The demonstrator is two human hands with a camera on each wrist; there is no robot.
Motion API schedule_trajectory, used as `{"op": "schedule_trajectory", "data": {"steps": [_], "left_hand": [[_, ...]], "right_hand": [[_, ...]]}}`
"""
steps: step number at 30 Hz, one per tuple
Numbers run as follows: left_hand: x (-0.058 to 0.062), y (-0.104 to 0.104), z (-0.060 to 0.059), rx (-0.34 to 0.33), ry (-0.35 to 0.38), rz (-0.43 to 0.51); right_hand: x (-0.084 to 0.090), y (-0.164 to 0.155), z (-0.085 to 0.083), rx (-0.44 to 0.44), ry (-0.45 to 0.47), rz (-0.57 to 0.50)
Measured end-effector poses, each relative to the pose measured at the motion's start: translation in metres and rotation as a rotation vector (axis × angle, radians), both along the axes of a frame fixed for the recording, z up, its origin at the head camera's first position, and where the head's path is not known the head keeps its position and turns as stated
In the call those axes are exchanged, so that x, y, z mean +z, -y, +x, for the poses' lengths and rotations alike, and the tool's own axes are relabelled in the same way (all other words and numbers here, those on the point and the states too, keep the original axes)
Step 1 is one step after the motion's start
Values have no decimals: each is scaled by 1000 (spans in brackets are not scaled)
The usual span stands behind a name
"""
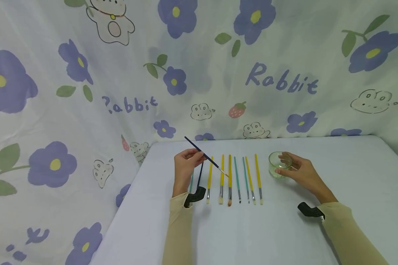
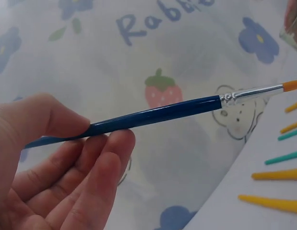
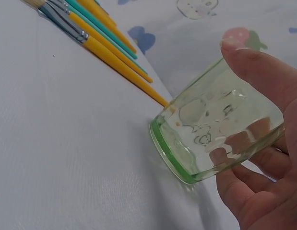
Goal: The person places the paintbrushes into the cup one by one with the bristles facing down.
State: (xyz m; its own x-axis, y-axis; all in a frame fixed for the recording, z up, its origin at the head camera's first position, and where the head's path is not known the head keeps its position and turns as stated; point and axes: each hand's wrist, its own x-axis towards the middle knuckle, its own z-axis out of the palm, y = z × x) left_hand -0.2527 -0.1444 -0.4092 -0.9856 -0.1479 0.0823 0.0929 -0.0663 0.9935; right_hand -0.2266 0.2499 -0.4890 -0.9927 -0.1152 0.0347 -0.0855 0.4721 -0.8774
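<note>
Both hands closed on things: left hand (image 1: 185, 162) pinches blue brush (image 1: 205, 156), right hand (image 1: 302, 172) grips glass (image 1: 279, 165)

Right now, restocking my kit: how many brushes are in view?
10: one brush in the left hand, nine in a row on the table, left of the glass; the hand may hide more.

**Gloss, glass and matt cloth**

The slim dark-blue paintbrush (image 2: 153, 116) had a glossy lacquered handle and a bright metal ferrule. The pale-green tumbler (image 3: 220, 139) was clear, smooth glass. The lilac tabletop (image 1: 285, 235) looked matt; at twelve o'clock hung soft flower-printed cloth (image 1: 86, 92).
</note>
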Motion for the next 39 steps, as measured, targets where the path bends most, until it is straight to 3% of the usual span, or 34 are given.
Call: {"op": "schedule_trajectory", "data": {"steps": [16, 21, 39], "left_hand": [[2, -42, -8, -67, -61, 54], [4, -59, -11, -112, -72, 65], [2, -104, -17, -152, -92, 84]], "right_hand": [[5, 5, -12, -2, -16, 17], [5, 3, -10, -7, 4, 10], [-1, 4, -1, -20, 9, 22]]}}
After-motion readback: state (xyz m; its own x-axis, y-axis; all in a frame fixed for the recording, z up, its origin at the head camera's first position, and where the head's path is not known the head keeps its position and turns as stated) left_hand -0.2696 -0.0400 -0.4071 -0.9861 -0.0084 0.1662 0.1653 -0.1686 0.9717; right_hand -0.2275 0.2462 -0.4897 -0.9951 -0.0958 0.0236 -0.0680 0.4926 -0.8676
